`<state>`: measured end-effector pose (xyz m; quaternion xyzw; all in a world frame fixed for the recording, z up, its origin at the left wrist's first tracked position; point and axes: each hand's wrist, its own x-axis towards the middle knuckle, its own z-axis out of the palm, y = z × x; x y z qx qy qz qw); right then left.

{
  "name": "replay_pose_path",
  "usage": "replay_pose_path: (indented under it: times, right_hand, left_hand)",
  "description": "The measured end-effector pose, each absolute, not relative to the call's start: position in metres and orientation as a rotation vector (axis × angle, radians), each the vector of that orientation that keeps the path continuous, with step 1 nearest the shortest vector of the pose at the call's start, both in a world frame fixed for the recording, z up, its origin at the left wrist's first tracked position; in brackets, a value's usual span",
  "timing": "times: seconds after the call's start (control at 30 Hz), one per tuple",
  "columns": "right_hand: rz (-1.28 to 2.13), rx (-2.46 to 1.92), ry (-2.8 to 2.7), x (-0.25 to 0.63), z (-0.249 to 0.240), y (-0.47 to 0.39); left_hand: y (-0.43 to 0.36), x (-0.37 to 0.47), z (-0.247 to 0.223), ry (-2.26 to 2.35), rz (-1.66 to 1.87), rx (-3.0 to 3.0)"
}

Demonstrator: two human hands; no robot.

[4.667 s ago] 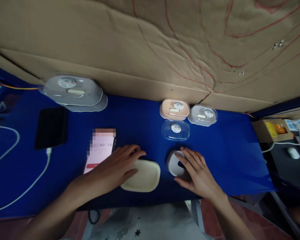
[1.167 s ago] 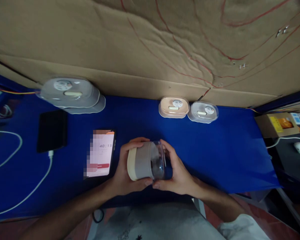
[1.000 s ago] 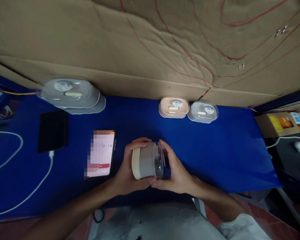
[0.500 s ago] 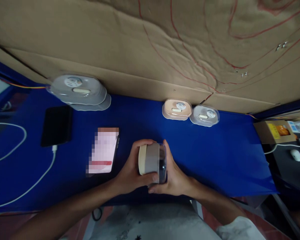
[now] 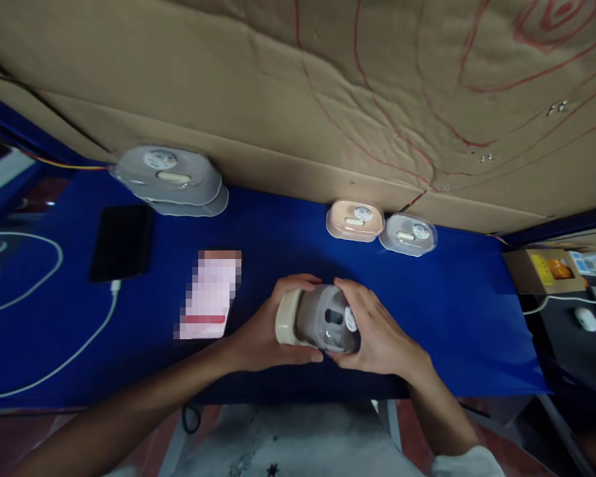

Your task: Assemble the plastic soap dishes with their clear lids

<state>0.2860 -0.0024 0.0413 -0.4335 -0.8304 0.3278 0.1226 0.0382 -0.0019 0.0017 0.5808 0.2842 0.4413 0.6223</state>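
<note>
Left hand point(image 5: 258, 336) on base point(image 5: 286, 323) and right hand point(image 5: 383, 331) on lid point(image 5: 338, 336) clamp a container point(image 5: 308, 317) at six o'clock on the counter point(image 5: 278, 228), looking to me assembled but for firm closing, with two lidded boxes point(image 5: 348, 230) at one o'clock.

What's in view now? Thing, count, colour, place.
Held box: 1, grey, cream and clear, front centre
Peach box: 1, peach, back
Small grey box: 1, grey, right of peach box
Large grey box: 1 or 2, grey, back left
Phone: 1, pink screen, left
Black device: 1, black, left of phone
Cables: 2 or more, white, both sides
Table: 1, blue, centre
Brown sheet: 1, brown, red-lined, behind table
Carton: 1, brown, far right
Mouse: 1, white, far right
Floor: 1, reddish, bottom
Shirt: 1, pale, bottom
Left hand: 1, bare, on cream end
Right hand: 1, bare, on clear end
</note>
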Motion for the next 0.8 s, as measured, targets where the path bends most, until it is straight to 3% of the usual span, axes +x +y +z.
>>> replay_pose_path:
  times: [0.47, 0.8]
  right_hand:
    - [1.129, -1.235, -2.123, 0.260, 0.022, -0.026]
    - [1.250, -0.978, -1.927, 0.233, -0.029, -0.039]
  left_hand:
    - [-0.014, 0.046, -0.006, 0.711, 1.163, 1.190]
    - [-0.024, 0.051, 0.005, 0.622, 1.204, 1.404]
